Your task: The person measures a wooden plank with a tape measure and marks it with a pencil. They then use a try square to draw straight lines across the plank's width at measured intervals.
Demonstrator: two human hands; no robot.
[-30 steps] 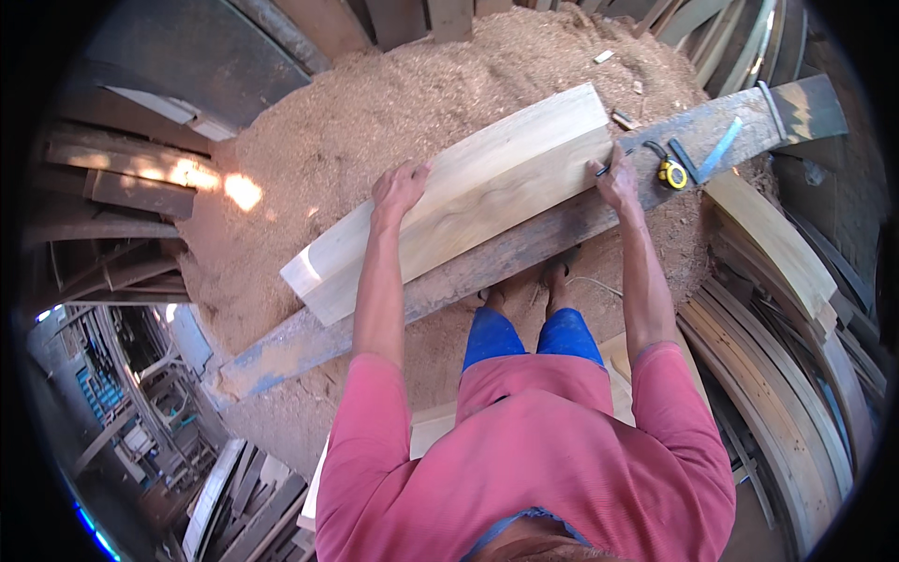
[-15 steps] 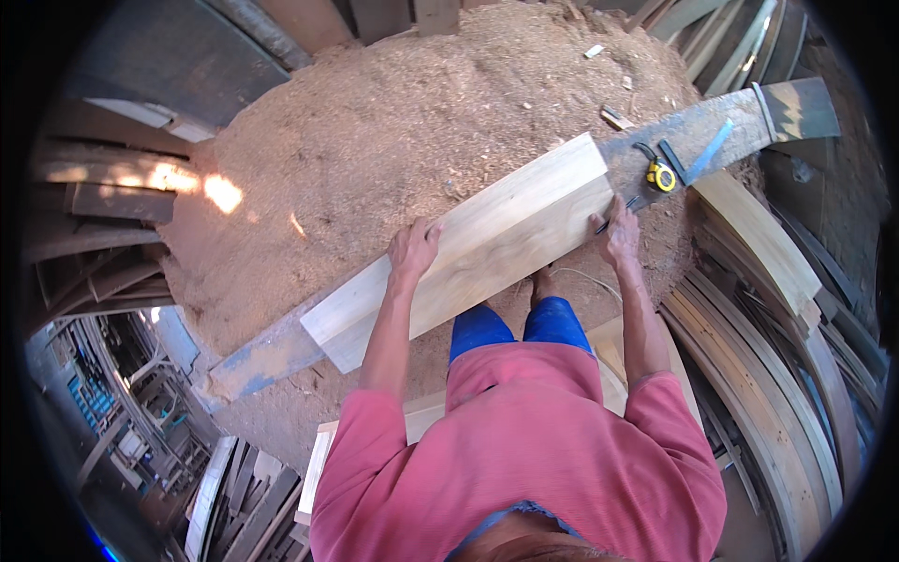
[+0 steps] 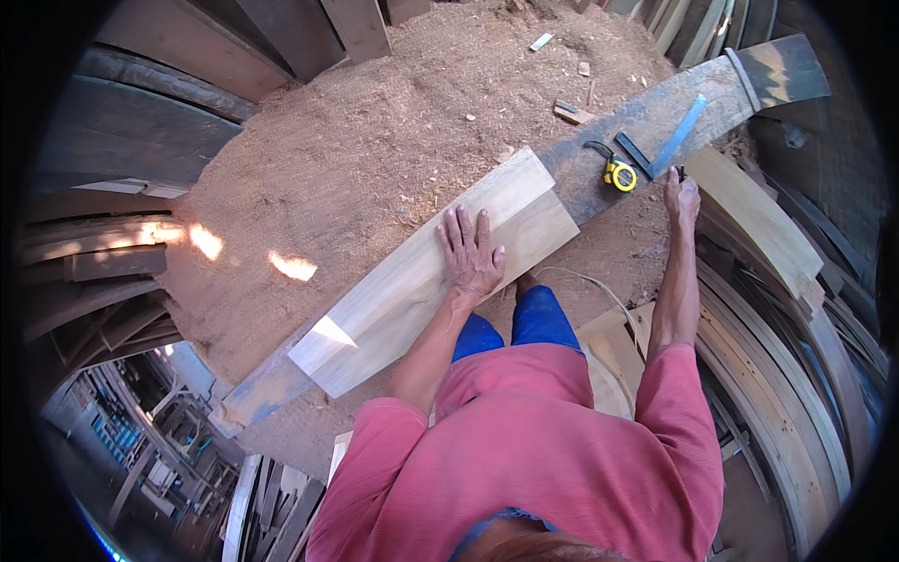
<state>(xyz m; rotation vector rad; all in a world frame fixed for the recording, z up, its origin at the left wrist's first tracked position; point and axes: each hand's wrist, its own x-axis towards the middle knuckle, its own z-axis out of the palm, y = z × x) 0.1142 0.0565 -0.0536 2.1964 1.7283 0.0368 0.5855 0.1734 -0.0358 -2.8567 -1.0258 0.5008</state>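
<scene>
My left hand (image 3: 471, 253) lies flat, fingers spread, across two pale planks. The far plank (image 3: 501, 192) and the near plank (image 3: 538, 234) rest lengthwise together on a long, worn grey board, their right ends slightly offset. My right hand (image 3: 683, 199) is off the planks, out to the right beside the long board. Its fingers are closed on a small dark pen-like thing (image 3: 682, 172), mostly hidden. Just left of that hand, a try square (image 3: 678, 138) with a blue blade and dark stock lies on the board. A yellow and black tape measure (image 3: 620, 175) sits beside it.
Sawdust (image 3: 346, 159) covers the ground beyond the long grey board (image 3: 585, 150). A small wood offcut (image 3: 571, 113) lies near its far edge. Stacked curved timbers (image 3: 768, 356) fill the right side. Dark slabs (image 3: 122, 126) stand at the far left, and loose boards (image 3: 272, 496) lie at lower left.
My left hand has shifted right along the planks, from gripping the far edge to lying flat. My right hand has left their right end and moved right, carrying the dark thing.
</scene>
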